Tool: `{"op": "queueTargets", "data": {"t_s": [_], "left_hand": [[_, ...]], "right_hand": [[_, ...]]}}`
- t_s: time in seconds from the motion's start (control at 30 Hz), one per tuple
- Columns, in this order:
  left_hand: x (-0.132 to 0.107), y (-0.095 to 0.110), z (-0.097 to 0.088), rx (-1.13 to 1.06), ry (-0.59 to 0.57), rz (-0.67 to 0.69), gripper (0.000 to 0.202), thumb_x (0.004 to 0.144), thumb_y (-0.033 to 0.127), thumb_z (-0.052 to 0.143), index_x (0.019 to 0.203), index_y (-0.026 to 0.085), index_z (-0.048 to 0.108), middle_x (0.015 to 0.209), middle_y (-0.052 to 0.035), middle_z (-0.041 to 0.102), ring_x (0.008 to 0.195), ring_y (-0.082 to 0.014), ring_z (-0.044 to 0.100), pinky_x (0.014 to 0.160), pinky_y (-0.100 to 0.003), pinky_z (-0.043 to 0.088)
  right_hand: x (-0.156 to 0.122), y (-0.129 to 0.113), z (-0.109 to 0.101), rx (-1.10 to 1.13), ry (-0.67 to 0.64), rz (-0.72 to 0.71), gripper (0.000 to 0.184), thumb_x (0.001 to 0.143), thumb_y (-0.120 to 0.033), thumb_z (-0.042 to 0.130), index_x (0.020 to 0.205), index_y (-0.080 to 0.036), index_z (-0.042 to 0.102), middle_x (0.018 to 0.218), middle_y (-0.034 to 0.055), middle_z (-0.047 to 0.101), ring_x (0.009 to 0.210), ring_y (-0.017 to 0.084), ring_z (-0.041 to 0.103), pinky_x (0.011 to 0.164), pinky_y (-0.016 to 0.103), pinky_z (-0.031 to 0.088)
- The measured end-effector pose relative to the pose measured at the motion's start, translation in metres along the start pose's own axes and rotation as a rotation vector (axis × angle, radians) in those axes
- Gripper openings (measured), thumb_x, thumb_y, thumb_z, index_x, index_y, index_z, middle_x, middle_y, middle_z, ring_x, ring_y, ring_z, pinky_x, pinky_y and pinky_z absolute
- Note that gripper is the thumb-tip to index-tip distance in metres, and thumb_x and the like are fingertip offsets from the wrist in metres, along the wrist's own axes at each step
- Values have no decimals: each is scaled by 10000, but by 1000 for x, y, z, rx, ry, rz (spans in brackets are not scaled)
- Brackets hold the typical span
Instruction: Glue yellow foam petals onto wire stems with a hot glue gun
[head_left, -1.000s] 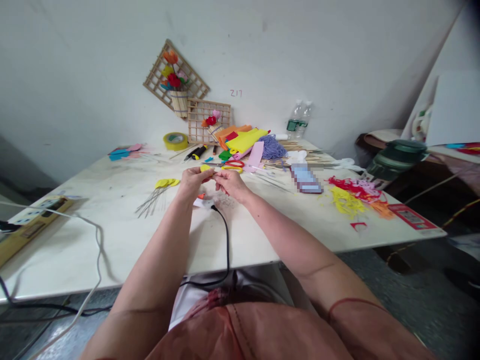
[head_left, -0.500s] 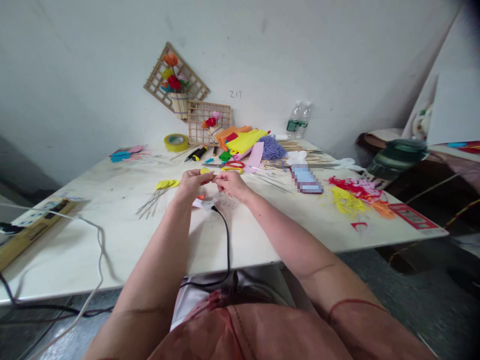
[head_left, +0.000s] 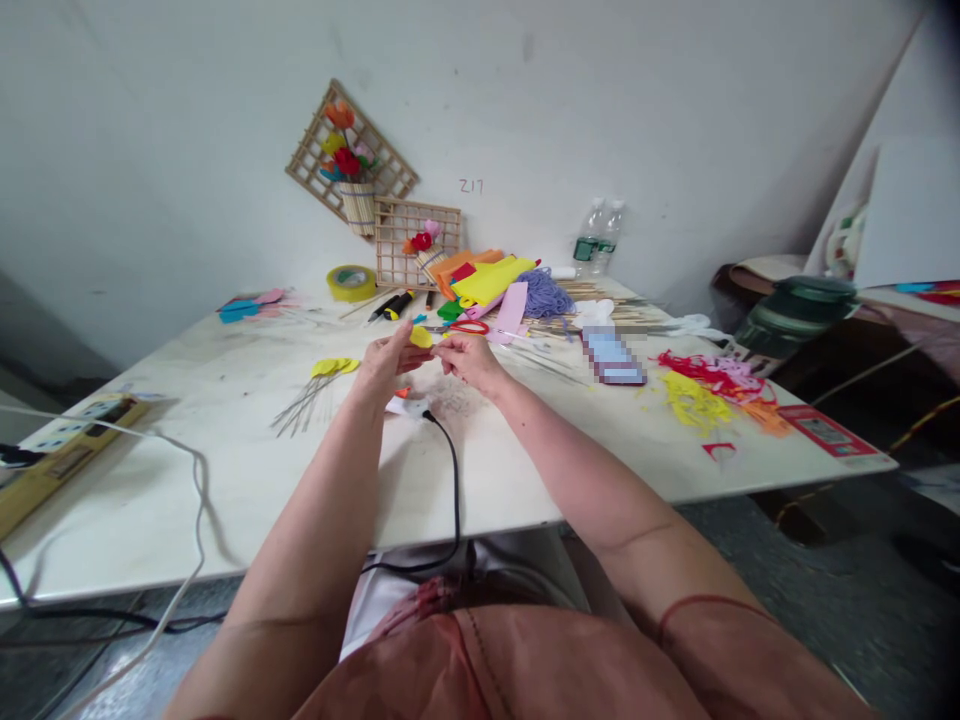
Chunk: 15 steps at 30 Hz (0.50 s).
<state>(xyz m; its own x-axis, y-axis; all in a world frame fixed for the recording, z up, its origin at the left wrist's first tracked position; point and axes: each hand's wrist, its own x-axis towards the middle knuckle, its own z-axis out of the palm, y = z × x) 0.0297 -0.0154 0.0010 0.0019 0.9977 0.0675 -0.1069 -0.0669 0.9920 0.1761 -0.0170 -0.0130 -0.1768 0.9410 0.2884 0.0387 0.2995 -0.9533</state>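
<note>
My left hand (head_left: 388, 360) holds a rounded yellow petal (head_left: 421, 337) against its fingers, thumb raised. Close beside it, my right hand (head_left: 469, 360) is closed in a pinch at the petal's right edge; whatever lies between those fingertips is too small to make out. Several yellow petals on thin wires (head_left: 334, 368) lie left of my left hand. Below both hands a small white device (head_left: 405, 406) with an orange part and a black cord rests on the table, partly hidden by my left hand.
Behind my hands are red-handled scissors (head_left: 470, 327), coloured felt sheets (head_left: 491, 282) and purple yarn (head_left: 546, 294). A phone (head_left: 615, 357) and shredded scraps (head_left: 694, 400) lie right. Yellow tape (head_left: 351, 283) stands behind; a power strip (head_left: 71, 450) with trailing cables is left.
My left hand has opened somewhat, its thumb lifting off, and the yellow petal has shifted slightly right and shows more. My right hand has barely moved and stays pinched.
</note>
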Motion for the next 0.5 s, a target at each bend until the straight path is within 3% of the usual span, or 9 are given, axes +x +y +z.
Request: {"op": "queueTargets", "data": {"t_s": [0.3, 0.5], "left_hand": [[4, -11, -2, 29, -17, 127, 331, 524, 411, 778, 680, 147, 654, 684, -37, 680, 618, -124, 614, 669, -250, 458], [4, -10, -3, 16, 9, 141, 338, 605, 478, 705, 667, 150, 653, 719, -56, 684, 677, -146, 632, 680, -260, 458]], "right_hand": [[-3, 2, 6, -29, -1, 14, 129, 771, -234, 541, 684, -146, 576, 456, -54, 523, 323, 39, 372, 331, 159, 285], [-2, 4, 6, -119, 18, -37, 156, 764, -226, 537, 636, -144, 573, 460, -53, 522, 354, 37, 376, 396, 165, 306]]}}
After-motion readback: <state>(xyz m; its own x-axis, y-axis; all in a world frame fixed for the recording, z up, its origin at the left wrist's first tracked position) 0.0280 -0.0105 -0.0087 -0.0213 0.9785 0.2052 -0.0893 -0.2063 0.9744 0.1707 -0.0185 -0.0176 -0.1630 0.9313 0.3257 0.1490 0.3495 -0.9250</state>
